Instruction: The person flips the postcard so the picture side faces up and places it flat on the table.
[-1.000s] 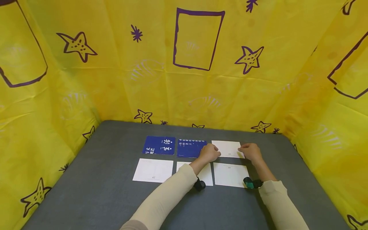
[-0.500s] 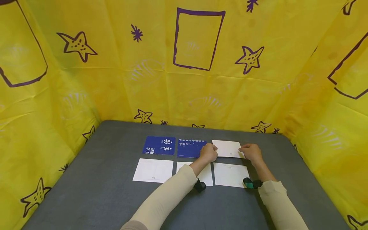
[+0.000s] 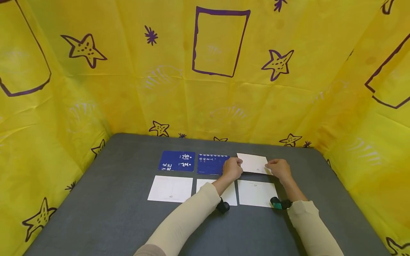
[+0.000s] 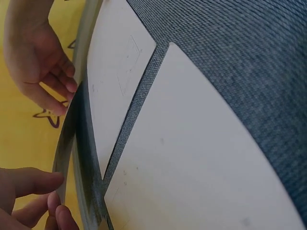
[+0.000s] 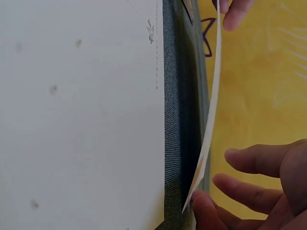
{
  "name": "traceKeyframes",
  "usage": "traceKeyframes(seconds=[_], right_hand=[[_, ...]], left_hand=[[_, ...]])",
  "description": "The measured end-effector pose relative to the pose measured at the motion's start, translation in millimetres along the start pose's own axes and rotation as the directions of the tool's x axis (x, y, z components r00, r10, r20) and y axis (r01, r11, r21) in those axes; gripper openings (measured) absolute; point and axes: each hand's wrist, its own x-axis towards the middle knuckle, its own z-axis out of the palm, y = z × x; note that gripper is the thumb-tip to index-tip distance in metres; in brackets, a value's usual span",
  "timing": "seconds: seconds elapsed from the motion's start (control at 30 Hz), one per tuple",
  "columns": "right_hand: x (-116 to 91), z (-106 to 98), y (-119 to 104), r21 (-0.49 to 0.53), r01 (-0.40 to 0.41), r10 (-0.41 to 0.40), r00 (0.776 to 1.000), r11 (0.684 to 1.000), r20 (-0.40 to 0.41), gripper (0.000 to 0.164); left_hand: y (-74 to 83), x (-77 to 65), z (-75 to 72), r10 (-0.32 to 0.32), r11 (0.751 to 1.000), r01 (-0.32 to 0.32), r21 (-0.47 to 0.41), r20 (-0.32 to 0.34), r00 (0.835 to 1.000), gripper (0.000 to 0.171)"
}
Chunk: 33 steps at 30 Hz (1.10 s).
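Note:
In the head view a white postcard [image 3: 253, 164] at the right of the back row is raised off the table, its far edge tipped up. My left hand [image 3: 232, 168] pinches its left edge, and my right hand [image 3: 279, 168] holds the right edge. The left wrist view has the postcard [image 4: 64, 136] nearly edge-on between both hands. From the right wrist, the postcard [image 5: 211, 115] looks slightly bowed, with the right thumb [image 5: 204, 208] against its lower corner and other fingers spread apart from it.
Two blue postcards with white writing, one left [image 3: 177, 161] and one partly behind my left hand [image 3: 211, 164], lie in the back row. In front lie white postcards, left [image 3: 170, 188], middle [image 3: 229, 193] and right [image 3: 256, 193]. A yellow patterned cloth [image 3: 221, 106] walls the grey table [image 3: 105, 199].
The white postcard between my hands has lifted from lying flat, its far edge rising. My left hand has shifted slightly left; my right hand has hardly moved.

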Motion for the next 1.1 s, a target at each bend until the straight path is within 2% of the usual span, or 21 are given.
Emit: traceKeyframes(seconds=[0.27, 0.47, 0.73, 1.0, 1.1], right_hand=[[0.3, -1.5, -1.1, 0.020, 0.002, -0.002, 1.000, 1.000, -0.005, 0.034], [0.3, -0.9, 0.2, 0.027, 0.000, 0.000, 1.000, 1.000, 0.008, 0.033], [0.3, -0.9, 0.9, -0.018, 0.018, -0.019, 0.999, 1.000, -0.027, 0.032], [1.2, -4.5, 1.2, -0.055, 0.041, -0.042, 0.999, 0.998, -0.015, 0.033], [1.9, -6.7, 2.2, -0.073, 0.047, -0.048, 0.999, 0.996, -0.012, 0.033]], left_hand=[[-0.6, -0.1, 0.8, 0.046, 0.998, -0.048, -0.033, -0.048, 0.998, 0.026], [-5.0, -0.6, 2.2, 0.061, 0.997, -0.062, -0.042, -0.043, 0.997, 0.023], [-7.9, 0.7, 3.4, 0.111, 0.994, -0.112, -0.021, -0.040, 0.993, 0.024], [-11.2, 1.6, 4.7, 0.158, 0.987, -0.158, 0.007, -0.039, 0.987, 0.025], [-11.9, 1.0, 4.6, 0.157, 0.988, -0.157, 0.000, -0.032, 0.987, 0.025]])
